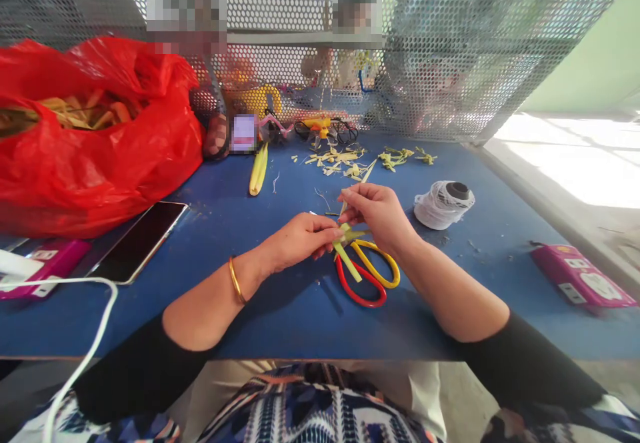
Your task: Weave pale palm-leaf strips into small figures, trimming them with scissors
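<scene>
My left hand (316,235) is closed, pinching folded pale green leaf strips (350,264) between thumb and fingers. One strip end slants down toward me. My right hand (374,208) is closed too, its fingertips on a thin strip rising from the same piece. Just how the strips cross is hidden by my fingers. Beneath my hands lie scissors (367,300) with one red and one yellow handle, their blades partly covered. Beyond my left hand rests a yellow-green folded leaf bundle (259,171). To the right of my right hand stands a spool of white thread (443,204).
A red plastic bag (100,170) of dried strips fills the left, near a phone (143,240), a white cable (107,323) and a purple box (55,263). Leaf scraps (337,158) lie before a perforated metal screen (425,43). Another purple box (583,276) sits right.
</scene>
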Motion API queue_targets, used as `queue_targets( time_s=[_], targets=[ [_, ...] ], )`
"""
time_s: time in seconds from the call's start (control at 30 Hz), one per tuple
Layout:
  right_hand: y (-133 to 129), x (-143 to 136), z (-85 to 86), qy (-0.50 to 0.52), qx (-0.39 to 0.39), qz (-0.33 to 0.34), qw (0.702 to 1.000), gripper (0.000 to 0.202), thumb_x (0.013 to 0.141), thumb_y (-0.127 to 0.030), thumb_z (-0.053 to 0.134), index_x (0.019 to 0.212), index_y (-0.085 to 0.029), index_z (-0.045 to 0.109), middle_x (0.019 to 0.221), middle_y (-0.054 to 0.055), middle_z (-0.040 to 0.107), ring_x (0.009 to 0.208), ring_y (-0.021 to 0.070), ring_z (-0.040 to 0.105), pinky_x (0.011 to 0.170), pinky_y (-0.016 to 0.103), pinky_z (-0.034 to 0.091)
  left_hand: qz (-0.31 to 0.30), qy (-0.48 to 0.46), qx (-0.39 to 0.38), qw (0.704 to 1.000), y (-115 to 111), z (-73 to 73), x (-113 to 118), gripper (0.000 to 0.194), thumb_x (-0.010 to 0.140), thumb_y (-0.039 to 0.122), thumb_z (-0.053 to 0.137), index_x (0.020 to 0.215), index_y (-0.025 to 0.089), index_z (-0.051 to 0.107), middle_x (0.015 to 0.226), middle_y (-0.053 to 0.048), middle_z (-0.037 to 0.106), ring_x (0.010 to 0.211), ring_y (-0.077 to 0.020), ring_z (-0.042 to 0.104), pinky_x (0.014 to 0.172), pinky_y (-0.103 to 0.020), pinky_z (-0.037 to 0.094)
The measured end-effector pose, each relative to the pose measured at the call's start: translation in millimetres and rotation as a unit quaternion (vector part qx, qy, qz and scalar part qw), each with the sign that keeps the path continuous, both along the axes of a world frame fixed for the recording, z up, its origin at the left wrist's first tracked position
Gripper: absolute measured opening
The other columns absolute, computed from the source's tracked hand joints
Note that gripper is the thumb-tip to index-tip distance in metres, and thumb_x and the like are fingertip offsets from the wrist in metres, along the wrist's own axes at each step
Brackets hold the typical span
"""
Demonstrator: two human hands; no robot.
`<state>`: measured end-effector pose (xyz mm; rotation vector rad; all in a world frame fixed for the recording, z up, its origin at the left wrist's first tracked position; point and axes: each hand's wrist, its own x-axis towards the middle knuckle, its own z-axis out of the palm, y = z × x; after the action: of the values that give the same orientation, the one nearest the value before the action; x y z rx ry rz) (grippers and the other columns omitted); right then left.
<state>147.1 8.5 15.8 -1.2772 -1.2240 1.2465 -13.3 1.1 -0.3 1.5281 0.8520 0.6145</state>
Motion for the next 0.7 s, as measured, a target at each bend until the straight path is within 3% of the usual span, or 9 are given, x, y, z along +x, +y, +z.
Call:
queue_targets(
  time_s=[0.2, 0.33, 0.47, 0.6, 0.7],
  targets=[
    [-3, -4, -3.0, -0.006, 0.055, 0.052, 0.997, 0.026, 0.074, -0.044, 0.066, 0.069, -0.019, 0.060, 0.055, -0.002, 0.062, 0.053, 0.0118, 0.061, 0.057, 0.025, 0.049, 0.052, 0.040, -0.014, 0.998, -7, -2.9, 5, 0.032, 0.069, 0.046, 0.072, 0.058, 0.016, 0.067, 0.046, 0.005, 0.040, 0.046, -0.0076, 0.029, 0.047, -0.026, 0.018],
    [0, -2, -4.9, -0.035, 0.114, 0.086, 0.989, 0.025, 0.077, -0.043, 0.062, 0.075, -0.019, 0.062, 0.061, -0.002, 0.063, 0.059, 0.0119, 0.059, 0.062, 0.027, 0.049, 0.070, 0.022, -0.028, 0.997, -8, -0.8, 7, 0.028, 0.066, 0.042, 0.074, 0.055, 0.017, 0.068, 0.045, 0.005, 0.043, 0.047, -0.0083, 0.034, 0.048, -0.025, 0.023],
    [7, 7, -5.5, -0.140, 0.157, 0.044, 0.977, 0.026, 0.074, -0.039, 0.064, 0.090, -0.019, 0.067, 0.071, -0.002, 0.064, 0.065, 0.0122, 0.056, 0.063, 0.027, 0.044, 0.171, -0.044, -0.046, 0.983, -2, 1.3, 6, 0.026, 0.063, 0.041, 0.076, 0.060, 0.016, 0.069, 0.051, 0.003, 0.051, 0.048, -0.0078, 0.040, 0.049, -0.023, 0.028],
    [11, 16, -6.8, -0.249, 0.127, 0.093, 0.956, 0.021, 0.078, -0.036, 0.060, 0.069, -0.019, 0.067, 0.057, -0.003, 0.059, 0.055, 0.0115, 0.048, 0.056, 0.026, 0.037, 0.196, -0.058, -0.046, 0.978, 3, 1.7, 5, 0.031, 0.061, 0.044, 0.078, 0.057, 0.016, 0.066, 0.047, 0.004, 0.048, 0.045, -0.0071, 0.039, 0.047, -0.023, 0.028],
    [11, 16, -10.2, -0.293, 0.130, 0.073, 0.944, 0.022, 0.082, -0.033, 0.058, 0.066, -0.019, 0.066, 0.054, -0.003, 0.058, 0.052, 0.0121, 0.048, 0.054, 0.026, 0.036, 0.182, -0.037, -0.043, 0.982, 3, 0.4, 5, 0.035, 0.061, 0.048, 0.078, 0.055, 0.016, 0.065, 0.041, 0.005, 0.044, 0.040, -0.0066, 0.036, 0.044, -0.023, 0.024]
  ],
)
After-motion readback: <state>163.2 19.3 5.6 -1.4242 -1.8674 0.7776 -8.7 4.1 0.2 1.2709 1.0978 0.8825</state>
